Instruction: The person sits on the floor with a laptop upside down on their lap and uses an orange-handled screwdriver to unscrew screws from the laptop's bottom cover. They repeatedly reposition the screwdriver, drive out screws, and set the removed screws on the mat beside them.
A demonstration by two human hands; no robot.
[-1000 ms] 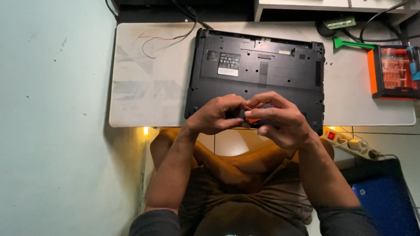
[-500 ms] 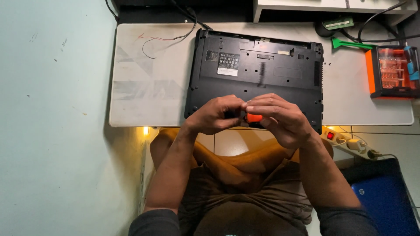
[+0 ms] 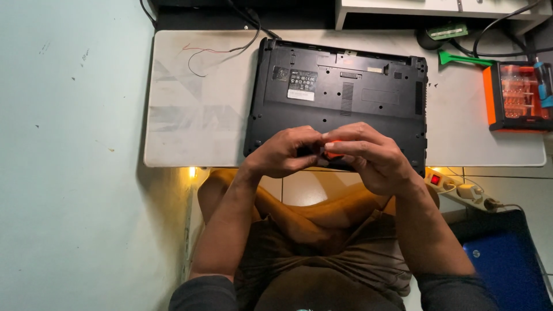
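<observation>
head view: left hand [image 3: 285,152] and right hand [image 3: 368,154] together, pinched on small orange tool [image 3: 333,153] over upturned black laptop [image 3: 340,98]; step: readying the tool; next calls for seating its tip squarely.

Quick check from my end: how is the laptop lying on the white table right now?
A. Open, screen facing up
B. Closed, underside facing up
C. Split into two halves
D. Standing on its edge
B. The laptop lies flat on the table with its black underside up, showing vents and a label; both hands, left hand and right hand, meet over its near edge.
</observation>
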